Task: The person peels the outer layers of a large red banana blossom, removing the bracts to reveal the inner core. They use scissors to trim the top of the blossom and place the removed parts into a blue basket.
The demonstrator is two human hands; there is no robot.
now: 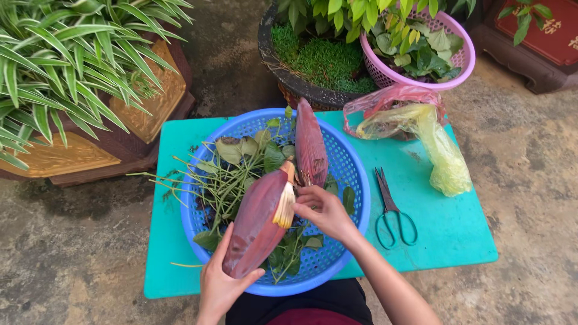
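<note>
The left hand (220,287) cups the base of a long, reddish-purple banana blossom (256,225), its grip closed around it. The blossom lies above the round blue plastic basket (355,198) mid-tabletop, its long axis running from the near edge up and right. The right hand (325,210), nearer the tip, pinches the pale yellow florets (284,207) there.

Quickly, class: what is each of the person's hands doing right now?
Left hand: closed around the base of the banana blossom, holding it.
Right hand: fingers pinching the pale florets near the blossom's tip.
</note>
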